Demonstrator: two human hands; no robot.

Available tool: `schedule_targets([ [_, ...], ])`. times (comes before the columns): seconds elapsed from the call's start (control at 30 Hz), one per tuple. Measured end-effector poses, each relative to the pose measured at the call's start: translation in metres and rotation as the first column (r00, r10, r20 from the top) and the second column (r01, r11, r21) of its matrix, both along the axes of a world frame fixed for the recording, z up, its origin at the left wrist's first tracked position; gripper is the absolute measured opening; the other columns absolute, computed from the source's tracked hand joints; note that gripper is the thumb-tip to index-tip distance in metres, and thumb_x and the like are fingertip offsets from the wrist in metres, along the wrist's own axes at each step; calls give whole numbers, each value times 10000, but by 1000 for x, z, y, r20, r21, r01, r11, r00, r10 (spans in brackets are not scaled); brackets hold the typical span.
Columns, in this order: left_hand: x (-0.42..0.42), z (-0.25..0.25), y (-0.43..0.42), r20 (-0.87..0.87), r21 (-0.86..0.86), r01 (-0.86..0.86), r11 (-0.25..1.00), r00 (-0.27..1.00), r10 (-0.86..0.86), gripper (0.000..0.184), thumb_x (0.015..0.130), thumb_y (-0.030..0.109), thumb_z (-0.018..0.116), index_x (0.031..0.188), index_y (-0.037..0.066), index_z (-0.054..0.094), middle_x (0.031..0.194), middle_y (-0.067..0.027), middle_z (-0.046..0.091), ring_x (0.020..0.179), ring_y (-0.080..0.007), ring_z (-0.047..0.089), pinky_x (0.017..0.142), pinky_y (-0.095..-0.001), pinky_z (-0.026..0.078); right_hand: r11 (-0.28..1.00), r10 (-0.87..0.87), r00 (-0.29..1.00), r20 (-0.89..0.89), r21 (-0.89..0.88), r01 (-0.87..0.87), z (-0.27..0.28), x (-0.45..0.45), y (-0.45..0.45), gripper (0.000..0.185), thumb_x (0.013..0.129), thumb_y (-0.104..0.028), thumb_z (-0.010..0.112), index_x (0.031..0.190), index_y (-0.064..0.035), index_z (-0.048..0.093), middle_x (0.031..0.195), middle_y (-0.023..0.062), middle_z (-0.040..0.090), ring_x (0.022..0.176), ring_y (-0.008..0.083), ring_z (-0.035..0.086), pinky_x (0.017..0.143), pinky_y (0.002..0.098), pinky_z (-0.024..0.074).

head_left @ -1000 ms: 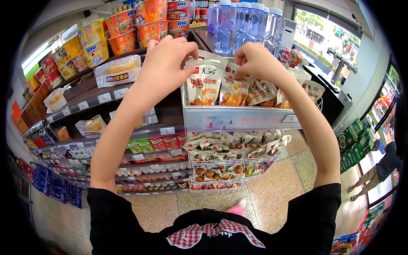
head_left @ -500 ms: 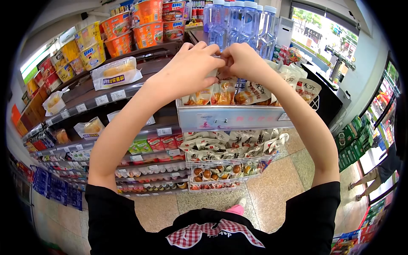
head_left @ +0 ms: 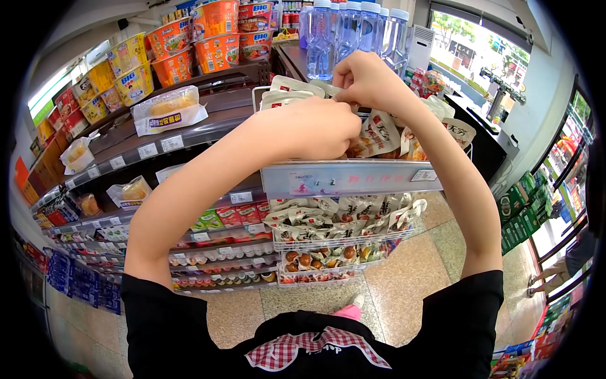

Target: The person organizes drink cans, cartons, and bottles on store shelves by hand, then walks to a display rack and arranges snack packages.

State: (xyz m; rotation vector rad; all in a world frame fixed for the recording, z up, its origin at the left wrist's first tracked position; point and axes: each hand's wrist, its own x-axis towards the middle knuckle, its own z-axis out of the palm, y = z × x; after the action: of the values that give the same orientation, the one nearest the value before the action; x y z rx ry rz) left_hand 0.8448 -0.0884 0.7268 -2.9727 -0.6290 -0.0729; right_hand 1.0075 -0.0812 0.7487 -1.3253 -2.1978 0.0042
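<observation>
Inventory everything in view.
Printed foil pouches: many, cream, rack tiers
Metal wire rack: one, white, centre
Capped plastic bottles: at least five, bluish, behind rack
Round noodle cups: over ten, orange, yellow, red, upper left
Bagged bread: at least three, tan, left shelves
Stacked cartons: several, green, right
Bystander: one, dark-topped, right edge
Other packaged goods: many, mixed colours, shelves
Checked fabric bow: one, red-white, bottom
Sleeves: two, black, foreground
Left hand: one, bare, over pouches
Right hand: one, bare, beside left
</observation>
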Motion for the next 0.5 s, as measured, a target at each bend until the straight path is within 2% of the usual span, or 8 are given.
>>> schedule_targets([
  [0.1, 8, -2, 2, -18, -22, -65, 998, 998, 64, 271, 820, 78, 496, 951, 32, 728, 916, -179, 691, 836, -343, 663, 778, -455, 525, 998, 46, 999, 20, 33, -46, -3, 3, 9, 109, 670, 0, 709, 727, 58, 637, 608, 71, 616, 572, 115, 572, 556, 280, 463],
  [0.2, 8, -4, -1, -9, -6, -82, 997, 997, 82, 271, 807, 59, 495, 930, 28, 734, 907, -188, 690, 843, -344, 667, 775, -458, 527, 995, 94, 995, 15, -24, -94, -2, 5, 13, 111, 669, 17, 702, 757, 47, 640, 620, 76, 614, 576, 117, 561, 571, 283, 463],
  [0.3, 7, -6, 0, 4, 35, -63, 997, 998, 63, 262, 794, 52, 503, 912, 26, 736, 892, -186, 691, 841, -344, 670, 767, -457, 529, 985, 155, 986, 64, 61, -159, -8, 5, 20, 134, 672, 26, 690, 798, 28, 645, 632, 76, 608, 586, 123, 547, 576, 286, 454],
  [0.4, 7, -9, -1, 20, 65, -33, 997, 999, 32, 247, 785, 53, 514, 896, 25, 733, 873, -181, 691, 834, -346, 670, 759, -458, 529, 973, 188, 981, 38, 130, -191, -17, 0, 24, 227, 603, -29, 756, 808, -15, 660, 751, 134, 666, 714, 285, 651, 649, 372, 513],
  [0.5, 5, -13, 1, 49, 86, 9, 996, 999, -13, 228, 782, 60, 524, 878, 23, 727, 855, -180, 685, 838, -351, 667, 763, -458, 527, 952, 57, 993, 99, 293, -84, -13, -5, -8, 229, 605, -70, 754, 811, -25, 663, 845, 148, 688, 783, 334, 669, 695, 421, 530],
])
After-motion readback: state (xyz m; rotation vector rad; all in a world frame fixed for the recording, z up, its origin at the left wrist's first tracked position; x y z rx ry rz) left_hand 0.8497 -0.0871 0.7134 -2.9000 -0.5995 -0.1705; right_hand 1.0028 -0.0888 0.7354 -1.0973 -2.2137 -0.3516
